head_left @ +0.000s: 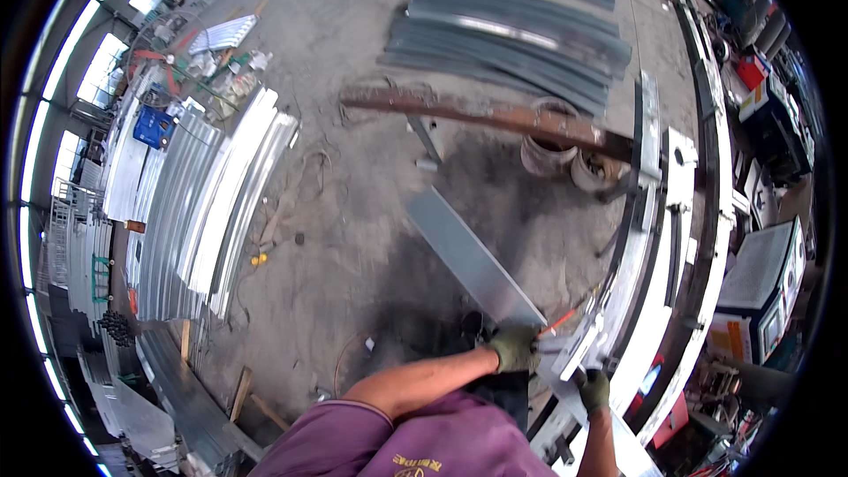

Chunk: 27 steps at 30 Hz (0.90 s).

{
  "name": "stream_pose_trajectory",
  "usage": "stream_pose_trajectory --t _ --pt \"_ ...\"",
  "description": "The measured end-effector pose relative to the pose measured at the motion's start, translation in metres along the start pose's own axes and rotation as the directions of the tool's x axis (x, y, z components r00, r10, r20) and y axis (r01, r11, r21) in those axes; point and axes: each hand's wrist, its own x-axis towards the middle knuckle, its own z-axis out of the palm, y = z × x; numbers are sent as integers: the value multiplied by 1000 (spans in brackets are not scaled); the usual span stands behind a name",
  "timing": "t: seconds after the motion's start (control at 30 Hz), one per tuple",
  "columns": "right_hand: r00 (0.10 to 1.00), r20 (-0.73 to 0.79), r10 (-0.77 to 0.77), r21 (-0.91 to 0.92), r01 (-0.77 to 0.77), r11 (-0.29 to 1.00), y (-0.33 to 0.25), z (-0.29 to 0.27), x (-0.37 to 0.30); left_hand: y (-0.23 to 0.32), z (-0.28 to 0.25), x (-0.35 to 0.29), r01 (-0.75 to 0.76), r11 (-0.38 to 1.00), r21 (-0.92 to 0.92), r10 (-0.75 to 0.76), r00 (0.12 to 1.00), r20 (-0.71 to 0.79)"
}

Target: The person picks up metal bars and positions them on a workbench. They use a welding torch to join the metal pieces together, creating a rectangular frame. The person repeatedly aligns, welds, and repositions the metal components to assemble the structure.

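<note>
My left hand [517, 349], in a dark green work glove, is closed on the near end of a long flat grey metal plate [477, 256]. The plate slants away to the far left, above the floor. My right hand [594, 391], gloved alike, is closed at the near end of a bright metal piece [581, 344] on the rail bench [654, 291]. What its fingers grip is hidden. Just right of my left hand, a thin orange-red rod or cable [562, 320] shows.
A rusty beam [486, 112] runs across, with buckets [546, 155] by its right end. Dark metal sheets [521, 31] lie beyond it. Shiny profiles [230, 185] are stacked at left, near a blue crate [154, 126]. At right stands a white-and-blue machine [755, 269].
</note>
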Motion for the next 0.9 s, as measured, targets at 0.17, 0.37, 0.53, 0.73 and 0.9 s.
stream_pose_trajectory --t 0.17,0.37,0.53,0.73,0.9 --pt "962 -62 -267 -282 239 929 -58 1 -50 -44 27 -13 -43 964 -261 36 999 -32" --pt "949 -211 -234 -694 24 720 1 73 -45 -52 0 -13 78 898 -433 -44 995 88" --pt "979 -136 -153 -637 32 770 13 84 -19 -52 -34 -29 90 940 -330 -93 996 5" --pt "988 145 -53 -670 138 730 -36 21 -28 0 -93 -59 108 893 -436 -179 976 -125" --pt "907 419 43 -613 248 751 -58 -11 -12 -23 -79 -57 90 873 -480 -184 971 -153"
